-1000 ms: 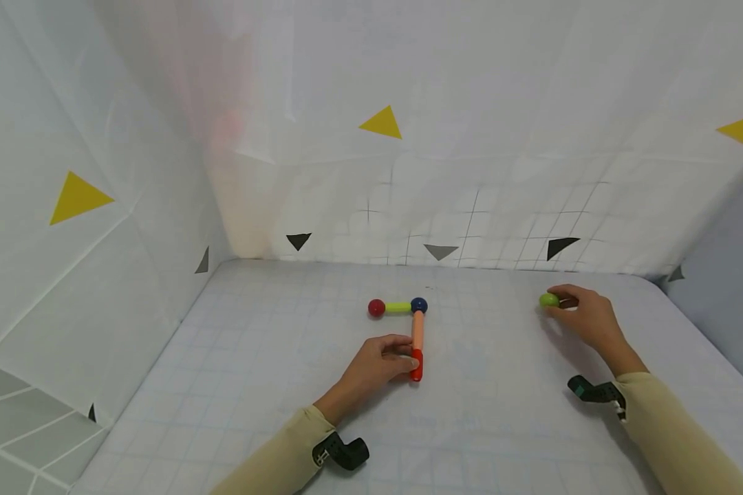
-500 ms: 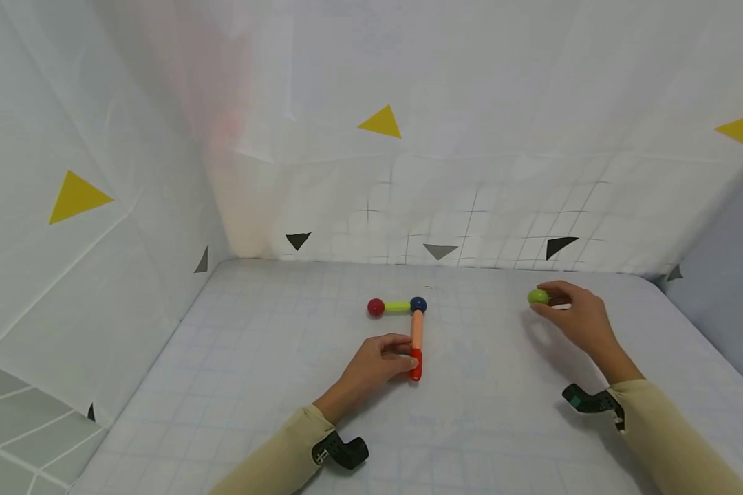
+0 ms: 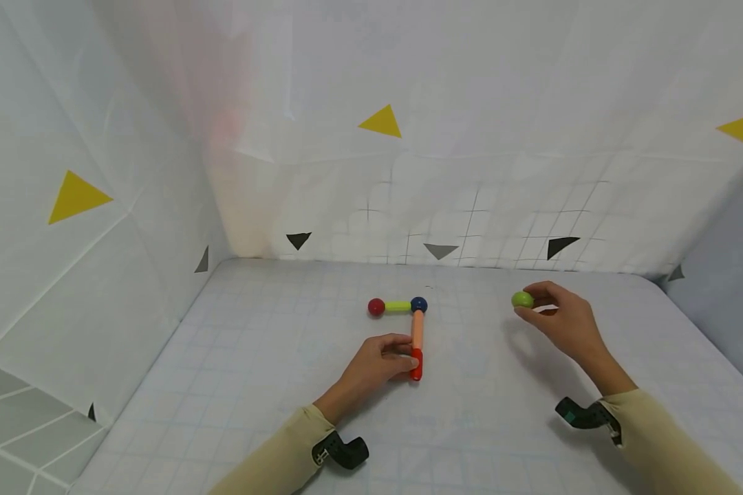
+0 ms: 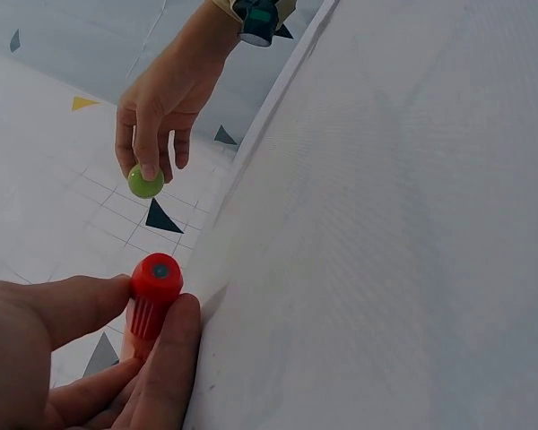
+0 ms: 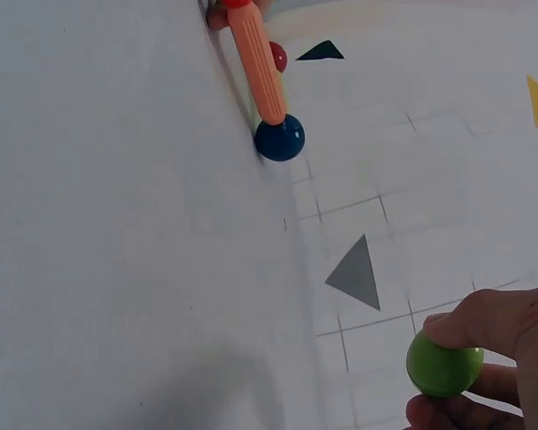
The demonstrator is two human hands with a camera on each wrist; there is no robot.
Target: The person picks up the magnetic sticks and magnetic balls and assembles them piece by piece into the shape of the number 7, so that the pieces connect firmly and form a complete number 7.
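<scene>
My left hand [image 3: 374, 364] pinches a short red rod [image 3: 417, 365] between thumb and fingers; its end with a grey dot faces the left wrist camera. The red rod lines up with an orange rod [image 3: 417, 330], which runs to a dark blue ball [image 3: 418, 304]. From that ball a yellow-green rod [image 3: 398, 306] goes left to a dark red ball [image 3: 376, 307], forming a corner shape on the table. Over at the right, my right hand [image 3: 566, 323] pinches a green ball [image 5: 444, 364] between thumb and fingertips, raised above the table with a shadow below.
The white table [image 3: 470, 426] carries a faint grid. Behind it stands a white sheet wall [image 3: 501, 158] marked with triangles, and further walls rise at left and right. Each wrist wears a dark camera, such as the left one [image 3: 342, 452].
My right hand has moved left with the green ball, toward the joined rods. The left hand and the rods and balls by it stay in place.
</scene>
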